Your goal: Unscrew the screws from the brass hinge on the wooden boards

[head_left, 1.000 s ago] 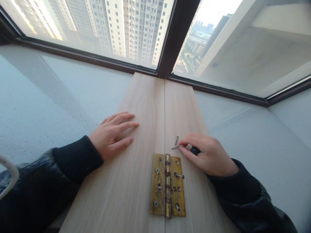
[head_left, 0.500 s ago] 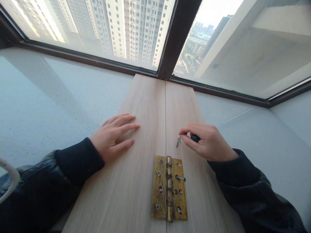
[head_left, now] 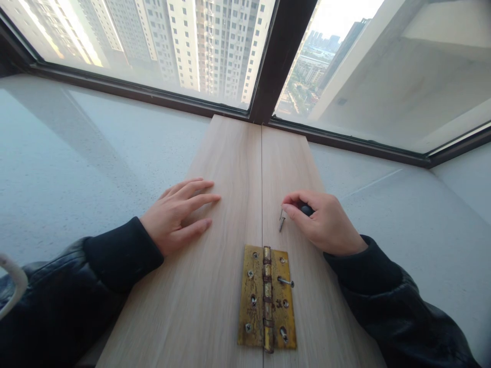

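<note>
My left hand [head_left: 178,214] lies with its fingers spread on the left pale wooden board [head_left: 199,286], holding nothing. My right hand [head_left: 322,220] is closed above the right board [head_left: 289,163]. The black rounded end of what looks like a small screwdriver [head_left: 306,210] shows in its grip, and a thin metal tip pokes out below the fingertips. Just under that tip is a loose screw [head_left: 282,224]. Nearer to me, a worn brass hinge [head_left: 267,299] spans the seam between the boards. Screws sit in several holes; one screw [head_left: 286,281] in its right leaf sticks out at a slant.
A dark window frame [head_left: 264,61] borders the far end of the boards. White speckled sill surfaces [head_left: 95,153] lie on both sides. A pale curved object [head_left: 13,283] shows at the left edge.
My right hand has shifted slightly to the left and away from me, and the thin tip has moved from the screw's right side to just above it. My left hand stays still.
</note>
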Action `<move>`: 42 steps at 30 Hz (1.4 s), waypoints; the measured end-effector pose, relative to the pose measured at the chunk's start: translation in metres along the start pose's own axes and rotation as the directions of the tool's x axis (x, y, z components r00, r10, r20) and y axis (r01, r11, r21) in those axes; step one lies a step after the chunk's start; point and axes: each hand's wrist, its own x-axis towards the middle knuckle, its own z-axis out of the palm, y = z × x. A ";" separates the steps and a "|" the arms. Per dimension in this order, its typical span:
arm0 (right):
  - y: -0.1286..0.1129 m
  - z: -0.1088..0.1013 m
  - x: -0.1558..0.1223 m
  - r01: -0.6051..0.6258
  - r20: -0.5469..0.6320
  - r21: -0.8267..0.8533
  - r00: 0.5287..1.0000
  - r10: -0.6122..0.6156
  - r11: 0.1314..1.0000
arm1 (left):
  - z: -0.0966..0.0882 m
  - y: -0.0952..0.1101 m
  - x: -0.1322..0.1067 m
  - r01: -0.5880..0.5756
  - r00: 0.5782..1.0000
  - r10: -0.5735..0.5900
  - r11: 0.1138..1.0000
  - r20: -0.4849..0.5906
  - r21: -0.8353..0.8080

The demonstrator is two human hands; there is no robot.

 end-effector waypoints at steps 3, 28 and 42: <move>-0.002 0.000 -0.001 -0.035 -0.023 -0.004 0.999 0.035 0.999 | 0.000 0.000 0.000 0.000 1.000 0.000 1.000 0.006 0.004; -0.007 0.005 -0.006 -0.166 0.086 0.010 0.983 0.164 0.986 | -0.001 0.000 0.001 0.003 1.000 -0.003 1.000 0.007 0.007; -0.004 -0.001 -0.009 -0.116 0.046 0.050 0.993 0.113 0.992 | 0.000 -0.001 0.000 -0.001 1.000 0.001 1.000 0.010 0.007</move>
